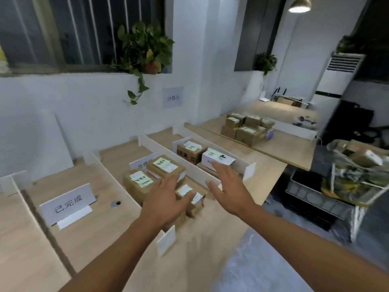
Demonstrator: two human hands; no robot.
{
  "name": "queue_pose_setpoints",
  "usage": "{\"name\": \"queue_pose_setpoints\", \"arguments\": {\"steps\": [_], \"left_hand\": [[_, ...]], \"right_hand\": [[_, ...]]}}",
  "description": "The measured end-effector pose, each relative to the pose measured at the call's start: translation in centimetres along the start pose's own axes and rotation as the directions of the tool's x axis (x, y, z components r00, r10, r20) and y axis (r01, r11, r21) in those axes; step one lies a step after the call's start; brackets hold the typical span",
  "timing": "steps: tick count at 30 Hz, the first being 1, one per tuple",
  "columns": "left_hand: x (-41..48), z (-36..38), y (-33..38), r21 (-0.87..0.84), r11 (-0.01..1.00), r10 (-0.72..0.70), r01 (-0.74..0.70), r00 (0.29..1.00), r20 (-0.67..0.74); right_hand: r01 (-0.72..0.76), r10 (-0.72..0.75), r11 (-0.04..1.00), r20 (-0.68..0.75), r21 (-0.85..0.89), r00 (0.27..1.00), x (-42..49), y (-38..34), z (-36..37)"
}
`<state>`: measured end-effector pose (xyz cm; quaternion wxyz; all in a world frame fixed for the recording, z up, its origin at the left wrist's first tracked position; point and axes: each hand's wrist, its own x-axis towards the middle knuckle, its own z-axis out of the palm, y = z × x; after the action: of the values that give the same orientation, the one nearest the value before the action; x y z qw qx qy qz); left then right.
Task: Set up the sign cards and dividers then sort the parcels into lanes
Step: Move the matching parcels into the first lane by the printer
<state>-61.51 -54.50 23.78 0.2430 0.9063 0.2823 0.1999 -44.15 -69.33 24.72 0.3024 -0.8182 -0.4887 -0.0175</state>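
Now both hands apart, fingers spread, gripping nothing. Left hand (166,199) over small parcel (189,193) in middle lane; contact unclear. Right hand (229,186) above white divider (162,149), near white parcel (217,158) in right lane. Sign card (67,204) upright in left lane.

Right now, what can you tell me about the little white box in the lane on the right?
The white box is a small parcel, cardboard by the look of it, lying flat in the rightmost lane between white dividers. Its top has a label with dark marks, too blurred to read. It sits close beside a brown parcel that has a pale green note on top. The right hand, fingers spread, reaches to the box's near edge; whether it touches cannot be told.
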Motion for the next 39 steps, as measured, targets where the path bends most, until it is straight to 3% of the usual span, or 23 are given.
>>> {"name": "queue_pose_setpoints", "arguments": {"steps": [6, 14, 27, 39], "left_hand": [[11.1, 9.9, 12.1, 0.014, 0.992, 0.125, -0.126, 0.992, 0.033], [23.9, 20.8, 24.2, -0.042, 0.987, 0.159, -0.156, 0.985, 0.062], [47.8, 37.5, 30.5, -0.097, 0.982, 0.175, -0.164, 0.978, 0.113], [68.1, 48.1, 37.5, -0.113, 0.988, 0.12, -0.105, 0.984, 0.134]], "right_hand": [[-0.108, 0.105, 0.994, -0.106, -0.027, 0.989, 2.6, 14.4, -8.0], [-0.211, 0.205, 0.977, -0.153, -0.028, 0.967, 8.0, 31.2, -17.2], [-0.266, 0.26, 0.963, -0.119, -0.035, 0.958, 23.2, 54.0, -19.2], [-0.264, 0.261, 0.963, -0.064, -0.058, 0.963, 38.3, 71.3, -23.6]]}}
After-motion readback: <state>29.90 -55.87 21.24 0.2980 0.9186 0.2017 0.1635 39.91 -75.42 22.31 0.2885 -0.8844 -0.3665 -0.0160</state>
